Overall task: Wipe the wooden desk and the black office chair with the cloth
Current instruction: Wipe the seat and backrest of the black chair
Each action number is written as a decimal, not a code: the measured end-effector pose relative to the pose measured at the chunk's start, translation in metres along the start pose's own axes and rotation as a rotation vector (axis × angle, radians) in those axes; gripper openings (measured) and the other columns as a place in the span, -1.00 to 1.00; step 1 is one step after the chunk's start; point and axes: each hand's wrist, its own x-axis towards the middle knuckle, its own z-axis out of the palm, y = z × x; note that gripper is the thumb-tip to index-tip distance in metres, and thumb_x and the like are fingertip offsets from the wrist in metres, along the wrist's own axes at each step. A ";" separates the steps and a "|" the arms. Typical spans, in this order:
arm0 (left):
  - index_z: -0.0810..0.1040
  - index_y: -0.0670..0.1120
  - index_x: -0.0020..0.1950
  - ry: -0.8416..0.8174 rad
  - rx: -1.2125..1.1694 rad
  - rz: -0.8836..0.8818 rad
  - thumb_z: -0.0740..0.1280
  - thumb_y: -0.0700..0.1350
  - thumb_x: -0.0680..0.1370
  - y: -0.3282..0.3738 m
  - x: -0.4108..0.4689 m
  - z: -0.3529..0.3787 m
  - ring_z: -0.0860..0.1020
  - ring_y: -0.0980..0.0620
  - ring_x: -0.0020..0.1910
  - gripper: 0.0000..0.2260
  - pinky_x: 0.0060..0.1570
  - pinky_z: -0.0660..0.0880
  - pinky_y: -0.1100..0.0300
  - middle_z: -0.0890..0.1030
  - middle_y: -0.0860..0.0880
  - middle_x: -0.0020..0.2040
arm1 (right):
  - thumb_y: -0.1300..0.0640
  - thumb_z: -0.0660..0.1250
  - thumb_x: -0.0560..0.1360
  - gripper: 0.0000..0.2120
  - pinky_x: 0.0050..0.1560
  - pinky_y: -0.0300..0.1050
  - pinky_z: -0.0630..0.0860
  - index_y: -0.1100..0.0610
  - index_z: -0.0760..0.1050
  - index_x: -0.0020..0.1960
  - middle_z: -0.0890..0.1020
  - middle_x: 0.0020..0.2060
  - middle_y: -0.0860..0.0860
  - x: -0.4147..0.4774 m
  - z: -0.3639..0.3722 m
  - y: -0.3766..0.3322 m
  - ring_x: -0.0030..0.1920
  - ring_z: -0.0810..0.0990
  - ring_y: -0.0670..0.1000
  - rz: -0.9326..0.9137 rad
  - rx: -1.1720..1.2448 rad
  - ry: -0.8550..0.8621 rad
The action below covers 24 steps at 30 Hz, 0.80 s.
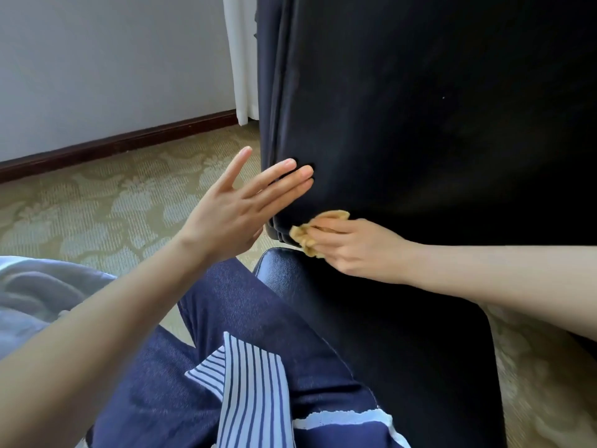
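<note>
Now, in the head view, the black office chair (420,108) fills the side toward 1 o'clock. The right hand (352,250) curls round the yellow cloth (302,236) and presses it on the lower corner of the backrest. At 10 o'clock from the cloth, the left hand (232,208) is spread, with straight fingers touching the backrest edge. The two hands are apart.

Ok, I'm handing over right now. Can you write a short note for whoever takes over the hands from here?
Left hand: open, straight fingers touching the side edge of the black office chair backrest.
Right hand: grips the cloth, pressed on the backrest's lower corner, just above the seat.
Done: chair wiping is under way; how much is covered cannot be told.
Left: the rest of the chair. The wooden desk is out of view.
</note>
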 end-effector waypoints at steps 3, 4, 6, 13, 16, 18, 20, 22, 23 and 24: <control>-0.04 -0.06 0.58 0.011 0.084 0.038 0.11 -0.22 0.49 -0.009 -0.001 0.000 -0.08 0.05 0.55 -0.33 0.46 -0.17 -0.17 -0.08 0.06 0.57 | 0.24 0.32 0.47 -0.59 0.43 -0.04 0.23 0.16 0.48 0.32 0.50 0.32 0.03 0.036 -0.002 -0.008 0.38 0.38 0.07 0.050 -0.059 -0.020; -0.03 -0.05 0.58 0.012 0.098 0.041 0.14 -0.21 0.50 -0.010 -0.001 -0.001 -0.04 0.06 0.54 -0.33 0.46 -0.15 -0.18 -0.07 0.08 0.57 | 0.26 0.31 0.46 -0.58 0.44 0.01 0.16 0.16 0.49 0.32 0.50 0.31 0.02 0.045 0.000 -0.010 0.40 0.36 0.08 0.044 -0.125 -0.021; -0.03 -0.05 0.58 0.009 0.106 0.043 0.20 -0.20 0.48 -0.009 -0.001 -0.003 -0.02 0.07 0.53 -0.29 0.45 -0.13 -0.17 -0.06 0.08 0.56 | 0.31 0.26 0.45 -0.55 0.45 0.12 0.04 0.18 0.46 0.34 0.45 0.35 0.03 0.057 0.014 -0.018 0.43 0.28 0.14 -0.003 -0.225 -0.111; -0.06 -0.09 0.58 -0.031 0.087 -0.009 0.20 -0.20 0.42 0.002 -0.001 -0.012 -0.04 0.01 0.54 -0.24 0.47 -0.19 -0.15 -0.08 0.02 0.57 | 0.14 0.21 0.57 -0.57 0.25 0.31 -0.41 0.24 0.35 0.40 0.22 0.48 0.18 0.047 0.031 -0.034 0.50 0.00 0.27 -0.144 -0.488 -0.371; -0.04 -0.13 0.58 -0.031 0.096 -0.029 0.26 -0.19 0.40 0.014 -0.003 -0.014 -0.06 -0.04 0.55 -0.20 0.48 -0.20 -0.11 -0.10 -0.01 0.57 | 0.20 0.17 0.59 -0.58 0.19 0.20 -0.46 0.26 0.30 0.43 0.21 0.49 0.15 0.011 0.046 -0.043 0.51 -0.04 0.22 -0.260 -0.571 -0.488; -0.03 -0.12 0.58 -0.013 0.091 0.025 0.25 -0.19 0.40 0.021 -0.001 -0.014 -0.06 -0.06 0.55 -0.21 0.49 -0.18 -0.10 -0.10 -0.01 0.58 | 0.24 0.12 0.61 -0.60 0.23 0.10 -0.43 0.27 0.28 0.43 0.17 0.50 0.16 -0.020 0.052 -0.046 0.51 -0.07 0.18 -0.304 -0.561 -0.544; -0.03 -0.12 0.58 0.014 0.056 0.106 0.19 -0.19 0.42 0.028 0.005 -0.014 -0.05 -0.07 0.54 -0.25 0.49 -0.18 -0.09 -0.10 -0.01 0.58 | 0.24 0.08 0.62 -0.59 0.25 0.00 -0.43 0.30 0.22 0.45 0.09 0.52 0.16 -0.056 0.059 -0.051 0.51 -0.12 0.14 -0.341 -0.540 -0.546; -0.03 -0.11 0.58 0.009 0.021 0.149 0.17 -0.19 0.43 0.036 0.012 -0.015 -0.04 -0.05 0.54 -0.27 0.50 -0.18 -0.08 -0.09 0.01 0.58 | 0.28 0.05 0.61 -0.57 0.23 -0.02 -0.44 0.36 0.14 0.45 0.03 0.52 0.17 -0.082 0.061 -0.048 0.50 -0.17 0.12 -0.310 -0.464 -0.559; -0.02 -0.10 0.58 0.008 -0.001 0.165 0.16 -0.18 0.43 0.041 0.018 -0.016 -0.05 -0.04 0.54 -0.28 0.50 -0.18 -0.07 -0.08 0.02 0.57 | 0.32 0.03 0.61 -0.57 0.24 -0.05 -0.45 0.40 0.08 0.45 -0.01 0.52 0.19 -0.094 0.062 -0.047 0.50 -0.20 0.12 -0.300 -0.379 -0.614; -0.02 -0.10 0.58 0.012 -0.018 0.189 0.15 -0.17 0.44 0.049 0.026 -0.016 -0.07 -0.03 0.54 -0.28 0.50 -0.18 -0.07 -0.07 0.02 0.57 | 0.36 -0.01 0.60 -0.57 0.26 -0.08 -0.45 0.44 0.03 0.44 -0.05 0.52 0.21 -0.107 0.062 -0.047 0.50 -0.22 0.12 -0.312 -0.307 -0.673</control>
